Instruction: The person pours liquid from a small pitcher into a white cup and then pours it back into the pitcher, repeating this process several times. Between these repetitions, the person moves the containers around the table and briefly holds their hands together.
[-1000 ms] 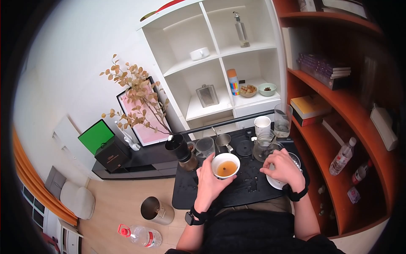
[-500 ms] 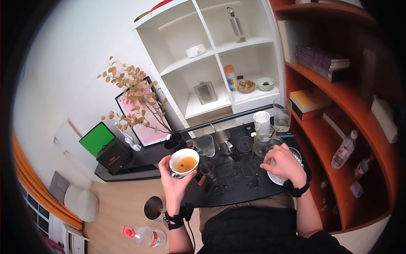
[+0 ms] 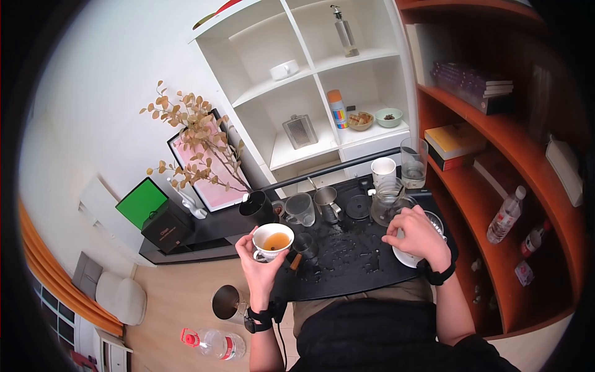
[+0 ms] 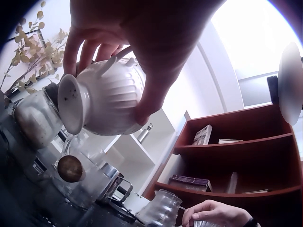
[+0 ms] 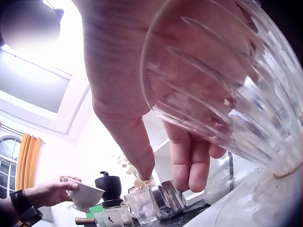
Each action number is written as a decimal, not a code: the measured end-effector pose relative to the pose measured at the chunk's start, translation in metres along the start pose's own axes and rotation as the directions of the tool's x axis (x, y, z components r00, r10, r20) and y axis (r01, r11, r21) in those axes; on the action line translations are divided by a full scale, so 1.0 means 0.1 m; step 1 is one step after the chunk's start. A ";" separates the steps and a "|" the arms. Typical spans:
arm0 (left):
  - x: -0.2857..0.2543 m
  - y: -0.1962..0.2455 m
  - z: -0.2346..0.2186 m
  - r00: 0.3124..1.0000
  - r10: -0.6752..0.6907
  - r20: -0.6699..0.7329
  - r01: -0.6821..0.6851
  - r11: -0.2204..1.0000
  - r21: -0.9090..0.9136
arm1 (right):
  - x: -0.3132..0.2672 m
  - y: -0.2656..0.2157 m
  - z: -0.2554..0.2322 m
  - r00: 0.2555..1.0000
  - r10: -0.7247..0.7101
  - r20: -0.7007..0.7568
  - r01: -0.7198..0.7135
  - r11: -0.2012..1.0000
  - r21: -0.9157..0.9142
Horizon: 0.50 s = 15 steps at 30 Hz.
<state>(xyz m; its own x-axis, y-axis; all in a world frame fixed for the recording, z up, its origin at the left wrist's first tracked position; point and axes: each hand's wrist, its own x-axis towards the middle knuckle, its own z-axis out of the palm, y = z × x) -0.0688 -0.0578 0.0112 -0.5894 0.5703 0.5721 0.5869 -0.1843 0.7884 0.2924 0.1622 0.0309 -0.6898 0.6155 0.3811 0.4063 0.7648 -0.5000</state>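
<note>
My left hand (image 3: 257, 273) grips a white teacup (image 3: 265, 252) with amber-brown liquid in it, over the table's left end. Thumb and fingers lie on opposite sides of the cup. In the left wrist view its fluted wall and round foot (image 4: 73, 105) show. At the table's right end, my right hand (image 3: 418, 235) hangs with fingers loosely bent beside a clear ribbed glass vessel (image 5: 279, 109), which partly covers the palm in the right wrist view. Nothing shows between those fingers. Under that vessel is a white round piece (image 3: 406, 258), partly hidden by the hand.
Wet patches mark the black table (image 3: 347, 273). Along its back stand a black-topped grinder (image 3: 255, 208), a glass mug (image 3: 300, 209), a steel pitcher (image 3: 327, 201), a glass server (image 3: 385, 208), a white cup (image 3: 383, 168) and a tall glass (image 3: 413, 164). A small wooden-handled glass (image 3: 305, 245) sits nearer.
My left hand has carried the teacup left, from over the middle of the table to its left end. The right hand has stayed almost in place beside the ribbed vessel.
</note>
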 end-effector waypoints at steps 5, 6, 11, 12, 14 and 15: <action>-0.03 -0.04 0.04 0.999 -0.033 0.041 0.033 0.999 -0.002 | -0.01 0.02 0.02 1.000 -0.007 -0.011 0.007 1.000 0.011; -0.03 -0.05 0.04 0.999 -0.033 0.043 0.033 0.999 -0.001 | -0.01 0.02 0.02 1.000 -0.008 -0.012 0.008 1.000 0.005; -0.03 -0.06 0.04 0.998 -0.008 0.066 0.006 0.999 0.033 | -0.01 0.02 0.02 1.000 -0.004 -0.012 0.004 1.000 0.017; -0.03 -0.06 0.03 0.998 -0.009 0.068 0.007 0.999 0.034 | 0.00 0.03 0.02 1.000 -0.012 -0.017 0.013 1.000 0.015; -0.02 -0.05 0.02 0.995 0.013 0.100 -0.021 0.997 0.077 | 0.00 0.04 0.02 1.000 -0.020 -0.022 0.021 1.000 0.014; -0.01 -0.05 0.02 0.995 0.013 0.101 -0.021 0.997 0.078 | 0.00 0.03 0.02 1.000 -0.013 -0.007 0.013 1.000 0.017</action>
<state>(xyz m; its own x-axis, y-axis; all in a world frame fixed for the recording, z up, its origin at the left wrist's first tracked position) -0.0699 -0.0559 0.0064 -0.5229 0.6458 0.5564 0.6403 -0.1334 0.7565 0.2930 0.1642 0.0278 -0.6907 0.6069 0.3931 0.3867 0.7694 -0.5084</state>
